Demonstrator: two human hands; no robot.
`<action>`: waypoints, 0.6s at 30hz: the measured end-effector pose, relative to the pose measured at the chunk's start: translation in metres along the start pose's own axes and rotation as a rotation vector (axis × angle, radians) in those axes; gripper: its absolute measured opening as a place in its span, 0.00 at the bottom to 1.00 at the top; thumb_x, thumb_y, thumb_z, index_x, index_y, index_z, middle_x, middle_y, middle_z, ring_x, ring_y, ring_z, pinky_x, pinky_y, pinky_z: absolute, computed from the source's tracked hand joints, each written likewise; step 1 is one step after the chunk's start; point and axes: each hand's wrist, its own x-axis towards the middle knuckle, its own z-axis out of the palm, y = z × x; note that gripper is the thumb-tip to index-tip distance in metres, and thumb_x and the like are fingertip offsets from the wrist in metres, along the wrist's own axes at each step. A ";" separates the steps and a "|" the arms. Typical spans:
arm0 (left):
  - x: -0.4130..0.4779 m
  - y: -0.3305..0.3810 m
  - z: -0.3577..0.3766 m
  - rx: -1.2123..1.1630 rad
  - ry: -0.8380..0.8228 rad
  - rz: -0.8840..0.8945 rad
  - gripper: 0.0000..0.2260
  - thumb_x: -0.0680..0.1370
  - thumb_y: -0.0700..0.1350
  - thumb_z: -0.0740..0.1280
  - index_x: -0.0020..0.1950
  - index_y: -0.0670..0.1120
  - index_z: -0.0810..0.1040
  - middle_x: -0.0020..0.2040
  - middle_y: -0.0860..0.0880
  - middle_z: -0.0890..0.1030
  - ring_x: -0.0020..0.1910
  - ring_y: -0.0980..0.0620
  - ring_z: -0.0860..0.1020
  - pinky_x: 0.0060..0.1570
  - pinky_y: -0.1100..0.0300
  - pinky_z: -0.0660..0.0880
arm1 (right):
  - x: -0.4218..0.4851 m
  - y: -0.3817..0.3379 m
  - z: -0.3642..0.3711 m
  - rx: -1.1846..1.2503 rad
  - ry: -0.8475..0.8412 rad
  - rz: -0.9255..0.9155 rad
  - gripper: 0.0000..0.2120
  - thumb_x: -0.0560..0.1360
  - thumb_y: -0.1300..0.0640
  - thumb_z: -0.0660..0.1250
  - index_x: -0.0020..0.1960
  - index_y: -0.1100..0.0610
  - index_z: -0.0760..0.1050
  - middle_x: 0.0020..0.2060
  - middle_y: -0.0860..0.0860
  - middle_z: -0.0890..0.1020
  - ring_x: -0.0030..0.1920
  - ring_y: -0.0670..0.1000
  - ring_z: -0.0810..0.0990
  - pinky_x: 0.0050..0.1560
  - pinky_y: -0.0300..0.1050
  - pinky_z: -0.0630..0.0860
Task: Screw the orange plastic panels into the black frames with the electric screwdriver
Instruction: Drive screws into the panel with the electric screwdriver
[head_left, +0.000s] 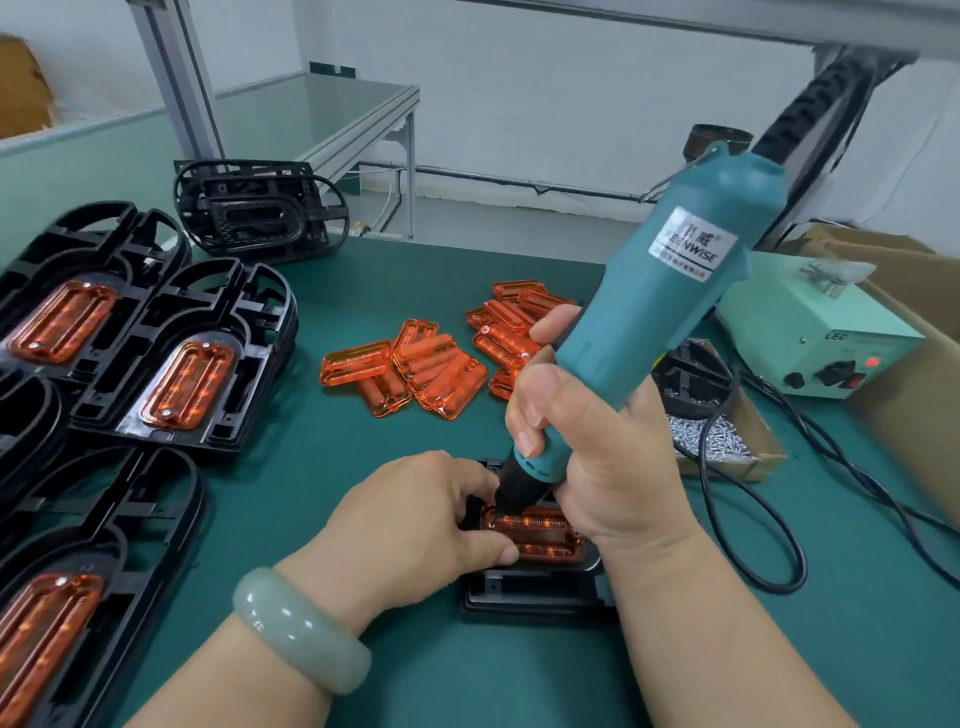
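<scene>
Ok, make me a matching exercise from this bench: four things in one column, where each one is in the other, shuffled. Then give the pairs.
Things
1. screwdriver
2. loose orange panels
3. screws
4. bracelet

Places
A. worn just behind the left hand
B. heaped in the cardboard box at the right
C. gripped by the right hand
D. piled in the middle of the green table

Pairs: 1-C, 2-D, 3-B, 4-A
</scene>
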 end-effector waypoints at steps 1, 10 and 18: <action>0.000 0.000 0.000 0.009 -0.002 -0.002 0.10 0.67 0.61 0.73 0.39 0.64 0.72 0.35 0.55 0.74 0.37 0.56 0.73 0.41 0.57 0.75 | 0.000 0.000 0.000 0.001 0.000 0.005 0.08 0.69 0.61 0.67 0.46 0.50 0.76 0.26 0.48 0.72 0.23 0.48 0.70 0.31 0.39 0.69; 0.001 0.001 -0.002 0.028 -0.019 -0.023 0.11 0.66 0.62 0.72 0.35 0.66 0.69 0.34 0.56 0.73 0.36 0.58 0.72 0.40 0.58 0.74 | -0.001 -0.002 0.000 0.002 0.027 -0.004 0.10 0.69 0.63 0.66 0.47 0.51 0.76 0.25 0.49 0.72 0.23 0.48 0.70 0.31 0.40 0.70; 0.000 -0.002 -0.001 0.018 -0.008 -0.034 0.13 0.66 0.62 0.72 0.48 0.64 0.76 0.36 0.57 0.72 0.37 0.59 0.72 0.43 0.57 0.75 | -0.004 -0.004 -0.001 0.035 0.075 -0.025 0.11 0.67 0.60 0.67 0.50 0.56 0.74 0.27 0.48 0.72 0.23 0.48 0.69 0.31 0.41 0.69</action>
